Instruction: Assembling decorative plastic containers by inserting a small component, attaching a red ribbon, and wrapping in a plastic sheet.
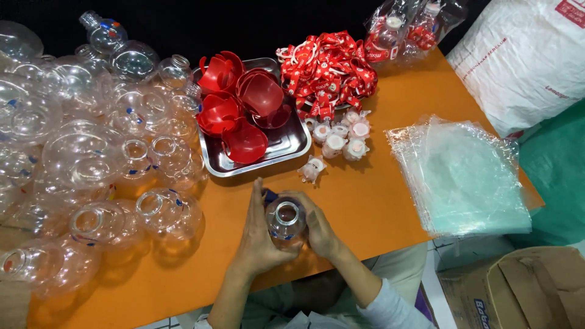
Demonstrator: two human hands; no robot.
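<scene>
Orange table (378, 201). I see both hands, left hand (259, 240) & right hand (317, 228), clasping one clear bottle (286, 222); big bottle pile (91, 152) left, bags (463, 176) right untouched — early.

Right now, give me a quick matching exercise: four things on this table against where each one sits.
Things:
1. red cups
2. red lanyards
3. clear plastic bags
4. clear bottle

Places:
A. stacked at the table's right edge
B. between the left hand and right hand
C. in the steel tray
D. heaped at the far side, right of the tray

Pairs: 1-C, 2-D, 3-A, 4-B
</scene>
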